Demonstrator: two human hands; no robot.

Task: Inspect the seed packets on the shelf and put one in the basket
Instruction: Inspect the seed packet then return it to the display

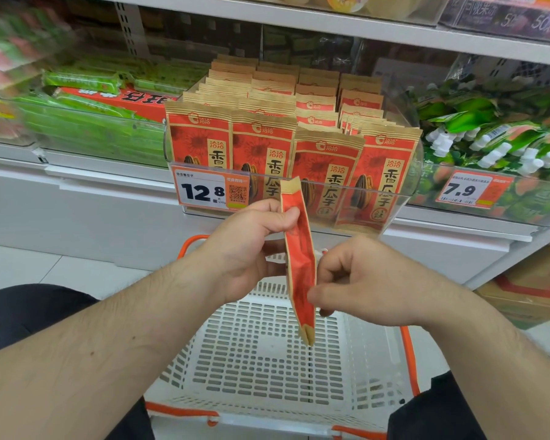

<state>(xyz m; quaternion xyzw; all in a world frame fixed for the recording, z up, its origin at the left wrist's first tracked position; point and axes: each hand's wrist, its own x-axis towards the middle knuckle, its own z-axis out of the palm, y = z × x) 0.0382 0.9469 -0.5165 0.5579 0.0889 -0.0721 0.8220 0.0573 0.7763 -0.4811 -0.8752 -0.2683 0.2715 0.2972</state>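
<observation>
A red and tan seed packet [299, 258] hangs edge-on to me above the white basket [267, 354]. My left hand [251, 246] pinches its upper part between thumb and fingers. My right hand [362, 281] pinches its lower right edge with curled fingers. Several rows of the same red seed packets [267, 138] stand upright in a clear plastic bin [407, 195] on the shelf just beyond my hands. The basket, with orange handles, sits below and holds nothing that I can see.
A price tag reading 12.8 [204, 190] is on the bin front. Green packaged goods [92, 122] lie to the left and green pouches with white caps [489, 138] to the right, above a 7.9 tag [464, 188]. A cardboard box [534, 287] sits low on the right.
</observation>
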